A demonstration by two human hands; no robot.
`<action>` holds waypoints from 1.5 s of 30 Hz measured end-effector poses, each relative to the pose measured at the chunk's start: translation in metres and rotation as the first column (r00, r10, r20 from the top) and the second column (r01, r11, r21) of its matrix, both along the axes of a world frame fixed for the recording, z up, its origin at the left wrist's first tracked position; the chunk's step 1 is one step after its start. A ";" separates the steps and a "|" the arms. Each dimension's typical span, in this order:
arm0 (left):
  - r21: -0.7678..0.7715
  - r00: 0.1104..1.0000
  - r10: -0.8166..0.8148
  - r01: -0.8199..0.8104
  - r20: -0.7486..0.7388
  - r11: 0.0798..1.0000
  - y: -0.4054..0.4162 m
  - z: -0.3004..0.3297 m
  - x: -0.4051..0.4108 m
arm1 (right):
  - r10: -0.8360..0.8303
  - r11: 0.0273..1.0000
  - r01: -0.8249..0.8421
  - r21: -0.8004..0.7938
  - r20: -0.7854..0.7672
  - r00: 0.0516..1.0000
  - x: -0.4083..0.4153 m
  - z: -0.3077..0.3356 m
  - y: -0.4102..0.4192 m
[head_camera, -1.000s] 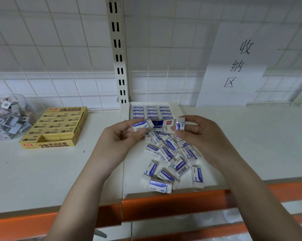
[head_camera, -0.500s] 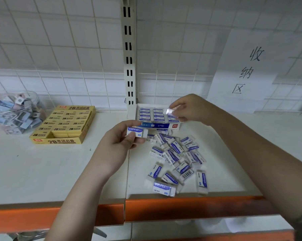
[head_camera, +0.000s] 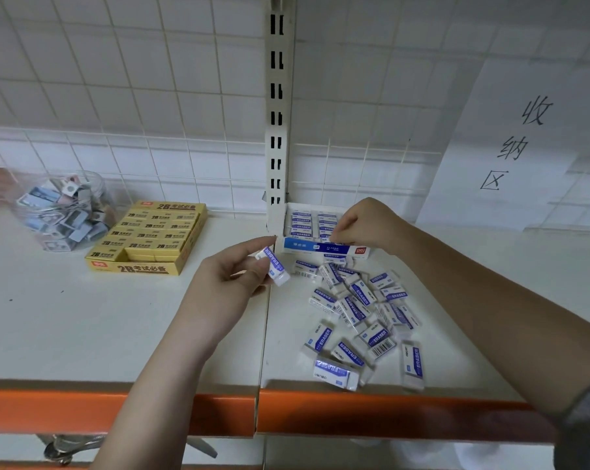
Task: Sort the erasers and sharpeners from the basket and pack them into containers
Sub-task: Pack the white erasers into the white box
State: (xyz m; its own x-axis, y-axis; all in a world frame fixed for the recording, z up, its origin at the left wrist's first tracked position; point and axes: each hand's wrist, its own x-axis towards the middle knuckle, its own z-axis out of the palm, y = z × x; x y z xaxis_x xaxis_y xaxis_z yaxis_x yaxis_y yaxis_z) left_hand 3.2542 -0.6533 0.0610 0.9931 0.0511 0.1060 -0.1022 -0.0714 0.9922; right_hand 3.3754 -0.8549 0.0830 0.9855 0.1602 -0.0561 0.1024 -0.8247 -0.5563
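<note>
Erasers (head_camera: 356, 312), white with blue sleeves, heaped loose on the white shelf (head_camera: 83, 327) just in front of the open white-and-blue box (head_camera: 324, 248). More of them (same blue print) lined up in rows inside that box. One eraser (head_camera: 274, 266) pinched in the left hand (head_camera: 226, 286) between thumb and fingers, tilted, held above the shelf just left of the box. Right hand (head_camera: 365, 225) over the box, fingertips curled down among the packed rows; whether that grip holds an eraser cannot be told. Yellow tray (head_camera: 134, 268) of 2B erasers well to the left, touching nothing of the heap. Clear jar (head_camera: 59, 208) of small grey and pink sharpeners beside the tray. Paper sign (head_camera: 510, 147) with handwritten characters on the wire grid behind.
</note>
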 end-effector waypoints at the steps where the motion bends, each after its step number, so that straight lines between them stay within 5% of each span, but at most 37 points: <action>1: -0.032 1.000 0.001 -0.001 -0.010 0.999 0.000 0.000 0.000 | -0.008 1.000 0.008 -0.011 0.015 1.000 0.001 -0.002 0.001; 9: -0.088 0.996 -0.043 0.036 -0.080 0.995 0.004 0.004 0.014 | -0.063 0.997 0.069 -0.043 0.120 0.991 0.002 -0.009 -0.001; 16: 0.144 0.987 -0.152 0.157 -0.044 0.977 -0.006 0.025 0.056 | -0.200 0.957 0.130 0.258 0.270 0.942 -0.047 -0.002 -0.030; 23: 0.485 0.936 -0.350 0.294 0.028 0.824 -0.056 0.040 0.114 | -0.106 0.980 0.110 0.168 -0.031 0.994 -0.123 -0.009 -0.057; 30: 0.703 0.849 -0.528 0.365 0.018 0.611 -0.081 0.023 0.143 | -0.205 0.948 0.193 0.255 0.022 0.978 -0.163 -0.024 -0.049; 45: 0.698 0.696 -0.712 0.557 -0.096 0.450 -0.084 0.008 0.160 | -0.244 0.929 0.223 0.297 0.038 0.969 -0.168 -0.029 -0.046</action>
State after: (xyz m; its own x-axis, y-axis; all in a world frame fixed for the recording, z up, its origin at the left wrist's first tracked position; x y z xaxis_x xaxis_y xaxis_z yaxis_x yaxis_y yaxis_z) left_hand 3.4141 -0.7371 0.0694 0.6714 -0.7409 0.0160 -0.5612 -0.4943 0.6639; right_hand 3.2072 -0.9005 0.0543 0.9966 -0.0764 0.0318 -0.0241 -0.6355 -0.7717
